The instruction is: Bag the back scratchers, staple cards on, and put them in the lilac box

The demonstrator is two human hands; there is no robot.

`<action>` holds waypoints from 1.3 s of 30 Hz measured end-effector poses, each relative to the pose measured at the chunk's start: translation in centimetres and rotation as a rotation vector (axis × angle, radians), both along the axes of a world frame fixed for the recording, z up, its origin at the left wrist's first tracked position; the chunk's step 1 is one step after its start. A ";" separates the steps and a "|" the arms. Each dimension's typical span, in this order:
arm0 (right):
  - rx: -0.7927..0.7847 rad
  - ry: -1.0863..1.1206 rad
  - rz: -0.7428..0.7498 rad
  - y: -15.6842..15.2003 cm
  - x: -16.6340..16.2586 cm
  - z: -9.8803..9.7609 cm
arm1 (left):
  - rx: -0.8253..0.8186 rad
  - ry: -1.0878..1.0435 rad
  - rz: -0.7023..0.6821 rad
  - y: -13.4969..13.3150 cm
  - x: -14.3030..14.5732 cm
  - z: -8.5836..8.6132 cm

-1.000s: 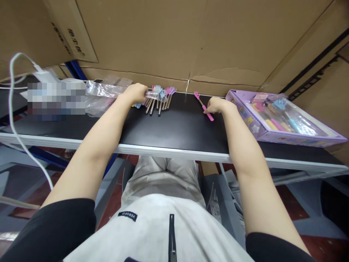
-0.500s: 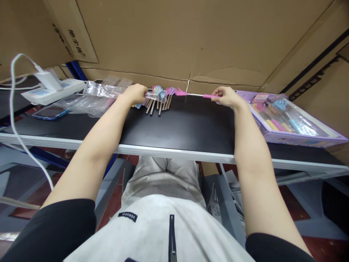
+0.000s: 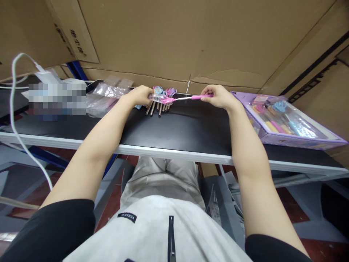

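My right hand [image 3: 214,96] is closed on the pink handle of a back scratcher [image 3: 195,97], which points left with its metal rod level. Its pink claw head lies at the end of a clear plastic bag [image 3: 156,97]; whether it is inside the bag I cannot tell. The bag is pinched in the closed fingers of my left hand [image 3: 143,95]. Behind and below the bag lies a bunch of back scratchers [image 3: 160,109] with blue and pink claw heads and metal rods toward me.
More clear bags [image 3: 100,100] lie left of my left hand. A purple box [image 3: 297,138] with several bagged back scratchers stands on the right of the black table [image 3: 180,134]. A white charger [image 3: 49,78] and cable are at far left. Cardboard [image 3: 201,43] walls the back.
My right hand has moved left with the back scratcher, bringing its claw head up to the bag and in front of the bunch. My left hand has shifted slightly right.
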State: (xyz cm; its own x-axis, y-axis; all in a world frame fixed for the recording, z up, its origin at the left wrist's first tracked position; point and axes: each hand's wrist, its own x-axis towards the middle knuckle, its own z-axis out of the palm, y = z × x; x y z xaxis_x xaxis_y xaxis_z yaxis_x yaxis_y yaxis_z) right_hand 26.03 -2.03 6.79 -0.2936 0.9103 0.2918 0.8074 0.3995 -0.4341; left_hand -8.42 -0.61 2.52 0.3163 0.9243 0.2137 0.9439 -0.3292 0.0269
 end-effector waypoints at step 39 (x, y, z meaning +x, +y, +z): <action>0.175 0.175 0.266 -2.2 -8.5 -4.8 | 0.279 0.024 -0.293 -1.6 5.4 -1.2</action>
State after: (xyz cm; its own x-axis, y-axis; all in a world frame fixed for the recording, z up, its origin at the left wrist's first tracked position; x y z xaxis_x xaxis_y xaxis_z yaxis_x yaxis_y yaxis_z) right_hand 17.56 -4.27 1.95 -0.4456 0.7406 0.5030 0.5844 0.6663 -0.4633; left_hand -3.01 -2.17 1.27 0.5655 0.7021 0.4328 0.8085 -0.5755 -0.1227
